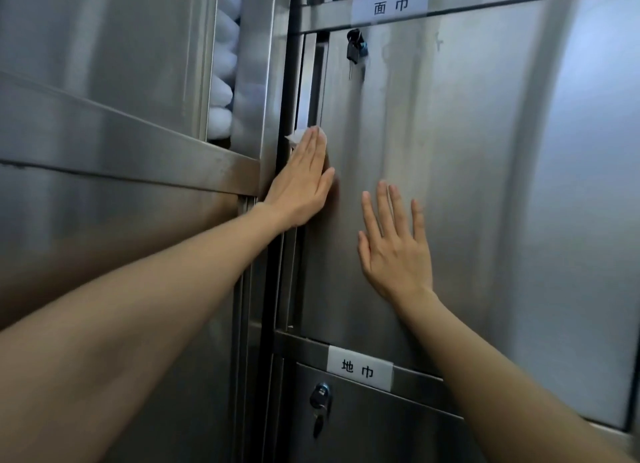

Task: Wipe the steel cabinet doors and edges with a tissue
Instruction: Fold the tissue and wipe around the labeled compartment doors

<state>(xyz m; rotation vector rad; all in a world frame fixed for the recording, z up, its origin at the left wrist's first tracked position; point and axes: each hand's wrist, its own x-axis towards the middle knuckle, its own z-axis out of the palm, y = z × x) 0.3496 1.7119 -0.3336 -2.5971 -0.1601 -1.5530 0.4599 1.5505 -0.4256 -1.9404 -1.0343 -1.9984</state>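
Note:
A steel cabinet door (pixel 467 172) fills the middle of the view, standing slightly ajar at its left edge. My left hand (pixel 301 182) lies flat with straight fingers along that left edge and presses a white tissue (pixel 298 136) against it; only the tissue's top shows past my fingertips. My right hand (pixel 394 248) rests flat on the door's face, fingers spread, lower and to the right of the left hand. It holds nothing.
Keys (pixel 355 49) hang from the lock at the door's top left. A white label (pixel 391 5) sits on the rail above, another label (pixel 360 368) on the rail below, over a lower door with a keyed lock (pixel 320 397). White folded towels (pixel 225 64) show inside the left cabinet.

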